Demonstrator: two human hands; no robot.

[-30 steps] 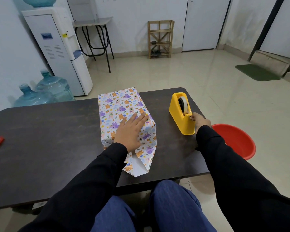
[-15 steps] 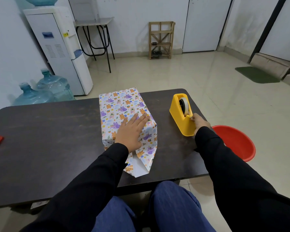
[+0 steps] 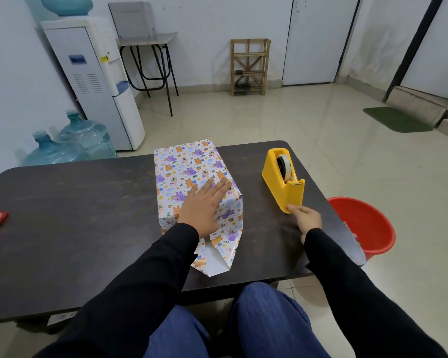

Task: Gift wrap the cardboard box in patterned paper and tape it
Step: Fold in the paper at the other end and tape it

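right hand (image 3: 307, 218) has slid from the cutter of the yellow plastic tape dispenser (image 3: 277, 177) to its base, and i cannot tell its grip, while my flat left hand (image 3: 201, 205) pins the patterned-paper-wrapped cardboard box (image 3: 189, 167) on the dark surface (image 3: 88, 215), near end untaped.

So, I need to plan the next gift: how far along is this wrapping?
Done: patterned paper wraps the top and sides. In hand: left hand presses the top flat; right hand is at the yellow tape dispenser, near end; no tape seen on the paper. Left: taping, folding the open near end.
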